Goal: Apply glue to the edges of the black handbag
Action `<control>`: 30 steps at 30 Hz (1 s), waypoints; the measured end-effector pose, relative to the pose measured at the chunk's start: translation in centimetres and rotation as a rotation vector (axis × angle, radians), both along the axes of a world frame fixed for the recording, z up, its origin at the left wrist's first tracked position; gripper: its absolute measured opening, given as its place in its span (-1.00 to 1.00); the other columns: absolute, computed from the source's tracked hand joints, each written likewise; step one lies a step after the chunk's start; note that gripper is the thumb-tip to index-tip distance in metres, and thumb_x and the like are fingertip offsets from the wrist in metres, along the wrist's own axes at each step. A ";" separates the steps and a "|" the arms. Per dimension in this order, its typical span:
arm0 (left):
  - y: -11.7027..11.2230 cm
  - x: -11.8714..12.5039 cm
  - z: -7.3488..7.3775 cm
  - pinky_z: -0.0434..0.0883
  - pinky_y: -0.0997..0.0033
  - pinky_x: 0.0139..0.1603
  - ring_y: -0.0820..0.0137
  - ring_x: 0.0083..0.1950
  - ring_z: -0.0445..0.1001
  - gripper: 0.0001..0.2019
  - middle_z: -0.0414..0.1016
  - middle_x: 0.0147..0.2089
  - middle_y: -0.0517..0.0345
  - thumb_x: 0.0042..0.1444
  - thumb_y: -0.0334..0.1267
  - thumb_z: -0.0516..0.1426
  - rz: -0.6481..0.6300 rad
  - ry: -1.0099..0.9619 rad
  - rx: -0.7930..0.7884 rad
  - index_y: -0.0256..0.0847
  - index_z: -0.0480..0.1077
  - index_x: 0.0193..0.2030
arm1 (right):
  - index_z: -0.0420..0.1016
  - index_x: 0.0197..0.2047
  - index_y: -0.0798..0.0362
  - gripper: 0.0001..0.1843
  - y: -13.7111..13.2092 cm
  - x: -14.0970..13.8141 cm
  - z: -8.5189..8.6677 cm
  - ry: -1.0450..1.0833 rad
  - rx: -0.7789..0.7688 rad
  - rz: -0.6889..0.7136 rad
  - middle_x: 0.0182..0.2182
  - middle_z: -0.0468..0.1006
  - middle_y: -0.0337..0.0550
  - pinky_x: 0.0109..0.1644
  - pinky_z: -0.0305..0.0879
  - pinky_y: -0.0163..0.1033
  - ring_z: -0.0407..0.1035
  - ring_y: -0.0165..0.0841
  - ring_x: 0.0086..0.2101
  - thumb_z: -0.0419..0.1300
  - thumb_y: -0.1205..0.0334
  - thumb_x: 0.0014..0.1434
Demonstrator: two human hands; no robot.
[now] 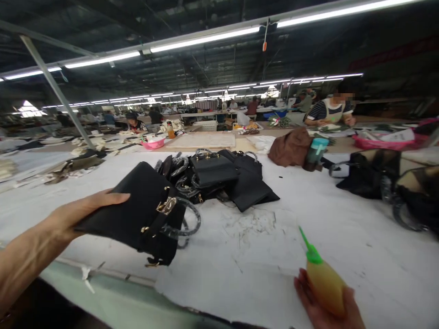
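Observation:
My left hand [92,208] grips a black handbag [137,201] by its base, thumb on top and fingers hidden beneath. The bag is tilted on its side above the table's near edge, its gold-coloured fittings and plastic-wrapped handles pointing right. At the lower right, my right hand [322,306] is closed around a yellowish squeeze bottle [325,283] with a green cap and a thin green nozzle pointing up and left. Beyond both hands lies a pile of black handbags [216,171] with wrapped handles.
The white-covered table [260,283] has dark smudges. More black bags [373,169] lie at the right. A brown cloth bundle [290,146] sits beside a teal-lidded bottle [315,153] at the back. A pink basket [152,143] and a seated co-worker [331,112] are farther off.

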State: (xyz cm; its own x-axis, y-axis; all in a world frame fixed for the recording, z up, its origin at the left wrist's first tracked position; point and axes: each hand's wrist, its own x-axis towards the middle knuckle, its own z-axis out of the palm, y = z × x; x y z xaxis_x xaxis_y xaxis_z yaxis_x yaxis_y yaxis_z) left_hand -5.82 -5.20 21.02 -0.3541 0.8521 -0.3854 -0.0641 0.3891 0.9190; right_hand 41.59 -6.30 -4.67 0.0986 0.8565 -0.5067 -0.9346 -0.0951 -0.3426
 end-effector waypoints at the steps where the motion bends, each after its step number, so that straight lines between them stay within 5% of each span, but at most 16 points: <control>1: -1.3 0.2 0.4 0.53 0.22 -0.51 0.13 -0.51 0.53 -0.55 0.58 -0.40 -0.11 -0.27 -0.25 0.34 0.048 0.002 -0.067 -0.27 0.44 -0.16 | 0.35 0.01 0.11 -0.44 -0.1 -0.3 0.4 -0.013 0.009 0.002 -0.15 0.54 0.02 -0.11 0.44 0.13 0.45 -0.08 -0.16 0.35 0.05 -0.01; 3: -3.1 1.1 0.9 0.54 0.17 -0.45 0.09 -0.45 0.54 -0.35 0.59 -0.36 -0.01 -0.33 -0.24 0.35 0.100 0.002 -0.095 -0.19 0.35 0.01 | 0.37 -0.01 0.11 -0.48 -0.2 -0.7 1.1 -0.034 0.029 0.011 -0.16 0.55 -0.01 -0.07 0.42 0.08 0.45 -0.12 -0.16 0.33 0.04 0.02; 7: -3.5 4.4 0.5 0.53 0.21 -0.45 0.12 -0.44 0.54 -0.17 0.58 -0.37 0.13 -0.35 -0.27 0.32 0.026 -0.013 0.098 -0.12 0.20 0.18 | 0.40 -0.05 0.11 -0.50 -0.3 -0.6 1.1 -0.059 0.046 0.048 -0.17 0.56 0.02 -0.10 0.45 -0.04 0.45 -0.17 -0.18 0.32 0.02 0.01; 12: -0.3 7.0 -3.1 0.51 0.30 -0.45 0.17 -0.45 0.54 -0.08 0.59 -0.31 0.01 -0.34 -0.33 0.30 -0.154 -0.160 0.185 -0.25 0.09 0.26 | 0.45 -0.05 0.10 -0.48 0.0 0.2 2.6 -0.057 0.162 0.125 -0.18 0.57 0.09 -0.39 0.47 -0.32 0.44 -0.36 -0.41 0.36 0.03 -0.05; 17: 2.6 8.2 -7.2 0.50 0.29 -0.44 0.15 -0.41 0.54 -0.02 0.59 -0.28 0.02 -0.42 -0.32 0.32 -0.296 -0.276 0.255 -0.24 0.10 0.26 | 0.54 -0.15 0.02 -0.48 0.8 -0.8 8.4 -0.003 0.168 0.113 -0.22 0.59 0.02 -0.08 0.40 -0.01 0.46 -0.20 -0.24 0.23 -0.22 -0.01; 20: 3.2 9.4 -8.6 0.51 0.21 -0.38 0.09 -0.37 0.55 -0.10 0.59 -0.29 0.03 -0.44 -0.34 0.33 -0.356 -0.368 0.245 -0.20 0.20 0.19 | 0.55 -0.17 0.04 -0.47 2.3 -1.5 10.5 0.020 0.176 0.090 -0.22 0.59 0.02 0.06 0.24 0.15 0.41 -0.10 -0.11 0.20 -0.24 0.01; 26: 3.0 10.3 -10.4 0.51 0.10 -0.30 0.01 -0.30 0.55 -0.21 0.59 -0.23 0.02 -0.46 -0.41 0.32 -0.482 -0.531 0.218 -0.16 0.33 0.08 | 0.51 -0.08 0.00 -0.53 5.4 -1.8 9.6 -0.019 0.263 0.060 -0.15 0.57 -0.07 0.13 0.16 0.10 0.37 -0.15 -0.04 0.18 -0.15 0.09; 30: 2.8 9.3 -11.2 0.50 0.02 -0.27 -0.09 -0.23 0.53 -0.32 0.58 -0.22 0.01 -0.45 -0.42 0.32 -0.520 -0.620 0.203 -0.16 0.41 -0.02 | 0.55 -0.14 0.15 -0.41 5.5 -1.9 8.6 0.014 0.257 0.170 -0.20 0.58 0.11 0.11 0.14 0.19 0.35 0.02 -0.04 0.17 -0.22 0.05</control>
